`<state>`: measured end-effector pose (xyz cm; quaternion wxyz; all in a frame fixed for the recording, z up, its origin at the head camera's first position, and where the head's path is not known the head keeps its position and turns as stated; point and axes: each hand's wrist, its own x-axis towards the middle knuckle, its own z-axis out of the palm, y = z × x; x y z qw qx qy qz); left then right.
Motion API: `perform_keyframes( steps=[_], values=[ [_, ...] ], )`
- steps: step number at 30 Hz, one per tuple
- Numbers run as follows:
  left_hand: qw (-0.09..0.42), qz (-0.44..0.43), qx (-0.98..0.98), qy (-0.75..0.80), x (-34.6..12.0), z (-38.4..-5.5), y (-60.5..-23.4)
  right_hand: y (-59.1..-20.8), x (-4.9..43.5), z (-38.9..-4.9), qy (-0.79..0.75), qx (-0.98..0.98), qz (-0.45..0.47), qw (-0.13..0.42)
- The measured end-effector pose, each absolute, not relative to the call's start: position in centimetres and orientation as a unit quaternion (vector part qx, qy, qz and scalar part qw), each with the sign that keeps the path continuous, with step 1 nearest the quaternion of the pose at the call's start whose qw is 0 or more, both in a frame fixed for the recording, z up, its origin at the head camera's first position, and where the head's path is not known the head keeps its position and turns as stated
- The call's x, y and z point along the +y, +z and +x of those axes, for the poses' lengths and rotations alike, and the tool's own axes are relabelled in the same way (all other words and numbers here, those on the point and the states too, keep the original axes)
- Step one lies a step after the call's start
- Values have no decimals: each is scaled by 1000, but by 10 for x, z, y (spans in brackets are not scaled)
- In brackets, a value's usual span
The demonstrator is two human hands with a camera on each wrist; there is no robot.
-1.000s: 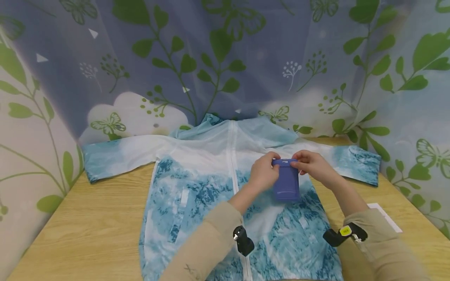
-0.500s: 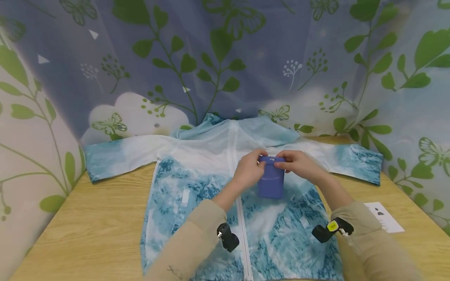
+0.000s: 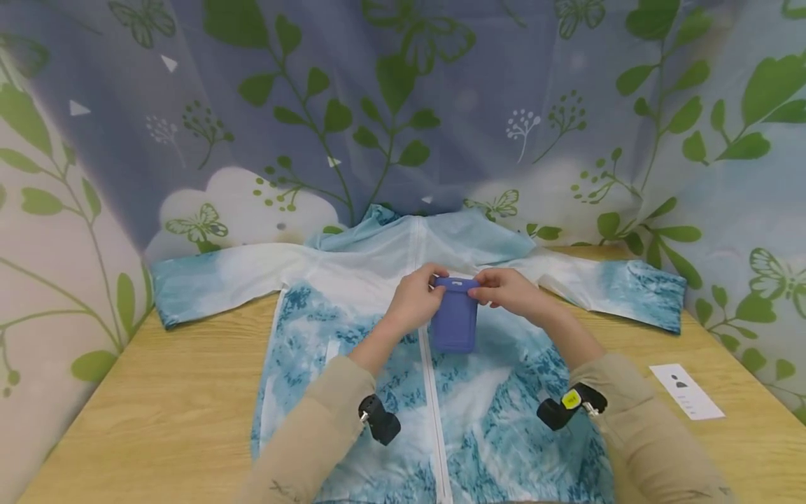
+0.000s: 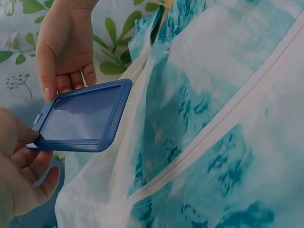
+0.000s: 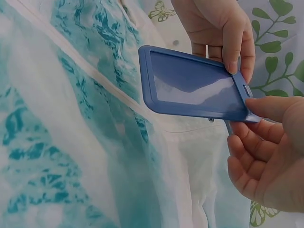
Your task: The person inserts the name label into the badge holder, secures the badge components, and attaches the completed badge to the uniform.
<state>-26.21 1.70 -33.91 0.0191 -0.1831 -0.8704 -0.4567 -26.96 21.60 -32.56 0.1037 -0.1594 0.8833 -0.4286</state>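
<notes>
Item held: a blue badge holder (image 3: 454, 318), located slightly right of the middle of the head view, slotted end uppermost. Both hands grip it. The left hand (image 3: 415, 297) pinches its upper left corner between thumb and fingers; the right hand (image 3: 510, 290) pinches the upper right corner in the same manner, its other fingers bent beneath. Both wrist views show a raised rim around a see-through window (with pale reflections across it).

The holder is positioned over a blue and white jacket (image 3: 497, 392), which lies spread across the middle of the frame, arms stretched out to left and right. Whether the holder's bottom edge touches the cloth cannot be determined. A white zip (image 3: 434, 420) runs down the jacket's front, passing just left of the holder.

A white card (image 3: 686, 392), printed with a dark figure and short lines, lies at the lower right of the frame, well apart from both hands, on a wood-grain table (image 3: 176, 392). A leaf-patterned curtain (image 3: 472, 105) fills the upper frame. Small black cameras (image 3: 380, 420) are fixed at the beige cuffs (image 3: 343, 385).
</notes>
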Motion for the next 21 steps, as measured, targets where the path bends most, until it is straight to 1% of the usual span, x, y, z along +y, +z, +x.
perform_keyframes(
  steps=[11,21],
  values=[
    [28,-169,-864,-474,-3,-266,-336,-327,199,-277,-448,873,-167,95],
    [19,-165,-864,-475,-8,-269,-336,-325,192,-278,-468,864,-158,98]
  ],
)
